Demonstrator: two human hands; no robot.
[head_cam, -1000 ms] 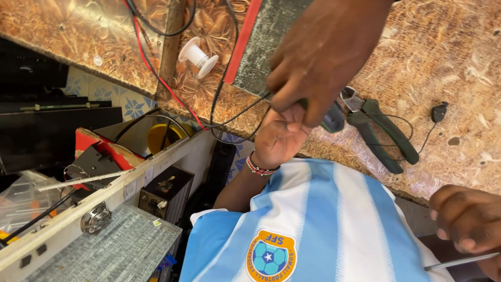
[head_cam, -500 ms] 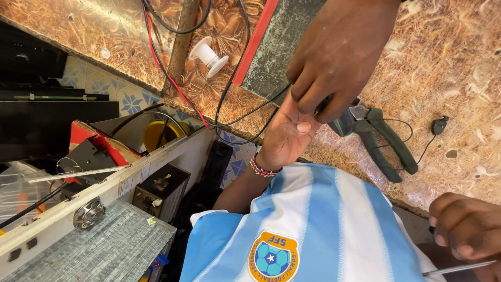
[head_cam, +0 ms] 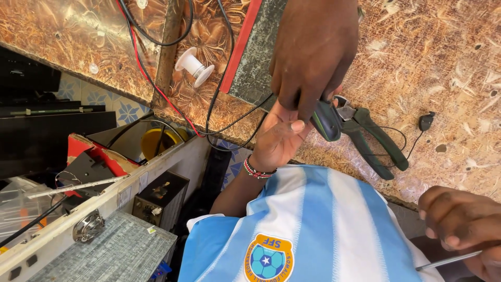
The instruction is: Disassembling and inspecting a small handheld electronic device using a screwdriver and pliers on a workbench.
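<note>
Currently we note our left hand [head_cam: 313,57] coming in from the top edge of the view. It is closed around the raised hand of a second person [head_cam: 276,141], fingers wrapped over that palm and a nail showing at the front. The second person wears a beaded wristband [head_cam: 258,171] and a blue-and-white striped shirt [head_cam: 313,224] with a round crest low on it. The clasp sits right at the near edge of the surface [head_cam: 443,62], a rough chipboard top.

Our right hand [head_cam: 459,222] is at the lower right corner of the view, off the surface. Its fingers are curled tight on a thin metal rod [head_cam: 449,260] that points left and down.

Pliers [head_cam: 365,138] with dark green handles lie on the surface close to its near edge, just beside the clasped hands. One handle end is partly under our left hand; we cannot tell whether the fingers touch it. A small black part [head_cam: 426,121] on a thin wire lies right of the pliers, further from the edge.

A white spool [head_cam: 194,66] rests on the glossy brown left part of the surface, with red and black cables [head_cam: 156,83] running past it and over the edge.

Below the edge, left side: a yellow round container [head_cam: 156,143], a black box [head_cam: 159,201], a grey textured panel [head_cam: 109,250].
</note>
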